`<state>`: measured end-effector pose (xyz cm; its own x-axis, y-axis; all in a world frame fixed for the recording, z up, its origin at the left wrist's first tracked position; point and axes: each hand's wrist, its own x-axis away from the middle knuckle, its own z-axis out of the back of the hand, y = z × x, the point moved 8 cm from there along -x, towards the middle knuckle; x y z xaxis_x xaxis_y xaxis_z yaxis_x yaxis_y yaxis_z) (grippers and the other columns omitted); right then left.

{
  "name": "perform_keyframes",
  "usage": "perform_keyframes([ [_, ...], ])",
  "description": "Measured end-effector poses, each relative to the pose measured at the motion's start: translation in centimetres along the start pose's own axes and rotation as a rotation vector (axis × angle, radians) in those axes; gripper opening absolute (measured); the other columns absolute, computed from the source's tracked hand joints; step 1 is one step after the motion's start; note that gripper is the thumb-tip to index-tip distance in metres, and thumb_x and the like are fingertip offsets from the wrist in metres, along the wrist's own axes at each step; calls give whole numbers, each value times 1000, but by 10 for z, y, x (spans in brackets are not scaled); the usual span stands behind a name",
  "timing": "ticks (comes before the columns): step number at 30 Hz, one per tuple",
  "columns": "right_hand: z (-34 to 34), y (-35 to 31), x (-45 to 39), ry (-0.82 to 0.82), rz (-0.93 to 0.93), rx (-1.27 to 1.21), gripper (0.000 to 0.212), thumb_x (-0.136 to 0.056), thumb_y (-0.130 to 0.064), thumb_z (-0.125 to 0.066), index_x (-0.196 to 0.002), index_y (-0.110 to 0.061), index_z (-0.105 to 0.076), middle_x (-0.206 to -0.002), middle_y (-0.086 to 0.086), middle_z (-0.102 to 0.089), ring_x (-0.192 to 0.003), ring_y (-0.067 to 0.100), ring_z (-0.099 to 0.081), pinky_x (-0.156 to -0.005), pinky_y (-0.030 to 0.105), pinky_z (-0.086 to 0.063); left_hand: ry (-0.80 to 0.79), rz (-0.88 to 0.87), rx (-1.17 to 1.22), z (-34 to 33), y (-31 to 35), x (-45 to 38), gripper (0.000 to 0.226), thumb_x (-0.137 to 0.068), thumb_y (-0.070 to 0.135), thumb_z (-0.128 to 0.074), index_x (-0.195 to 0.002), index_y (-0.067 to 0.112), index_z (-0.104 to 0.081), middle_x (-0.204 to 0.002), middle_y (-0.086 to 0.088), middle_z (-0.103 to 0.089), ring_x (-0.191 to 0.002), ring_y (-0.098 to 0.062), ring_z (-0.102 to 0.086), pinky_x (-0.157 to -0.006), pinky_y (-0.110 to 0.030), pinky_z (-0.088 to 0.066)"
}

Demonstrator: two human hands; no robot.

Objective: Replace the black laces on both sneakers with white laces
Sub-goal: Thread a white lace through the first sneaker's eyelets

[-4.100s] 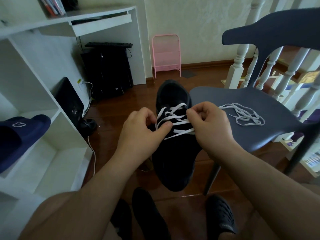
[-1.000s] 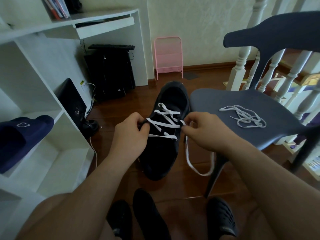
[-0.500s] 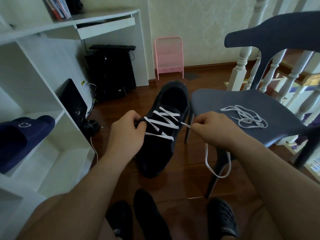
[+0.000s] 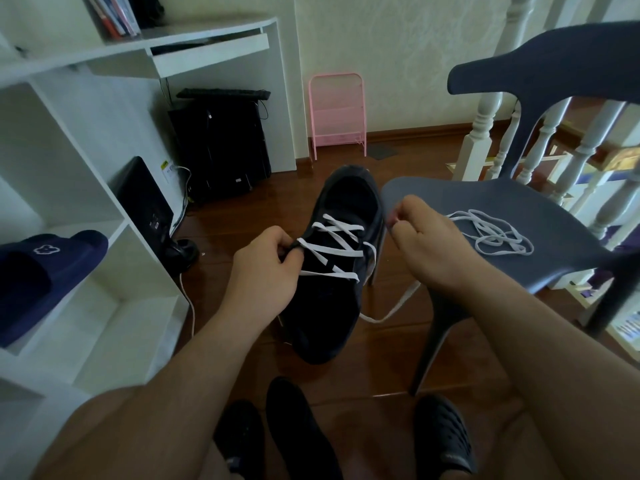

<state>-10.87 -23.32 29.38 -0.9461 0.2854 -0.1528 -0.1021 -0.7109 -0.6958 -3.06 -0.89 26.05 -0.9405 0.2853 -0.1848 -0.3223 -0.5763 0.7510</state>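
since half a second back: right hand [image 4: 429,247] has drawn up and away to the right of the sneaker [image 4: 332,271], now over the front edge of the chair seat [image 4: 519,209]; the slack loop of white lace [image 4: 341,249] below it has pulled shorter. left hand [image 4: 266,271] and sneaker hardly shifted.

head view: sneaker is black, held up off the wood floor [image 4: 346,393], toe toward the camera and heel opening away. white lace crosses the eyelets in several rows. left hand grips the sneaker's left side, thumb and forefinger pinched at an eyelet where a lace row starts. right hand is closed in a pinch; the lace end runs from the right eyelets down in a loop and up behind this hand, but the pinch point itself is hidden, so the grip on the lace is inferred from the line of the lace only.

second white lace [image 4: 491,233] lies in a loose tangle on the chair seat, just beside the right hand, not touching it.

second black sneaker [image 4: 301,431] lies on the floor at the bottom edge, between the person's feet in black clogs [image 4: 445,434].

left: white shelf unit [image 4: 86,202] with a dark blue slipper [image 4: 38,278] on a shelf. pink rack [image 4: 337,112] stands against the far wall.
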Motion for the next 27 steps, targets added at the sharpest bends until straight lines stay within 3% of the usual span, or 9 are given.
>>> perform_keyframes([
  [2,-1,-13,2,35,126,-1,19,-107,-15,-41,-106,-20,-60,-81,-11,-57,-69,-1,-52,-59,20,-35,-34,34,91,-5,-2,1,10,-104,31,-62,-94,32,-63,-85,2,-74,-74,-17,-70,-67,-41,-60],
  [4,-6,-24,4,50,249,28,25,-107,-13,-45,-115,-22,-68,-91,-15,-61,-80,-7,-54,-68,5,-37,-64,74,188,-9,-3,3,9,-104,31,-63,-98,38,-64,-87,2,-77,-76,-22,-75,-71,-52,-64],
  [6,-12,-31,3,73,348,79,28,-107,-12,-50,-121,-19,-72,-105,-8,-61,-94,-1,-52,-81,0,-34,-98,95,255,-13,-1,4,8,-104,30,-63,-101,37,-64,-85,-1,-79,-77,-28,-77,-72,-58,-63],
  [11,-18,-41,4,170,465,173,22,-99,-9,-64,-110,-17,-81,-97,-1,-61,-89,16,-58,-76,19,-45,-94,85,287,-14,5,5,11,-103,31,-64,-106,36,-73,-96,8,-79,-87,-10,-76,-79,-42,-66],
  [15,-17,-45,6,199,385,198,20,-93,-14,-73,-105,-26,-82,-92,-5,-75,-84,17,-69,-74,38,-59,-101,82,254,-15,6,5,14,-103,33,-65,-106,36,-77,-93,10,-78,-85,-8,-75,-75,-36,-64],
  [18,-19,-49,7,178,362,186,12,-92,-20,-74,-94,-28,-83,-89,-8,-76,-83,14,-69,-75,40,-60,-166,157,412,-21,8,8,16,-105,26,-65,-105,29,-80,-93,2,-81,-86,-20,-79,-75,-42,-65],
  [20,-18,-51,8,183,366,195,11,-93,-23,-72,-92,-28,-81,-89,-9,-72,-83,12,-65,-76,39,-58,-234,247,559,-27,10,12,17,-105,22,-64,-108,21,-80,-95,-6,-82,-87,-27,-79,-72,-38,-64],
  [27,-12,-51,7,196,343,179,8,-93,-30,-72,-92,-30,-79,-93,-8,-61,-89,12,-58,-78,33,-52,-346,385,799,-41,11,18,20,-105,13,-60,-111,9,-79,-101,-19,-79,-81,-25,-77,-68,-33,-64],
])
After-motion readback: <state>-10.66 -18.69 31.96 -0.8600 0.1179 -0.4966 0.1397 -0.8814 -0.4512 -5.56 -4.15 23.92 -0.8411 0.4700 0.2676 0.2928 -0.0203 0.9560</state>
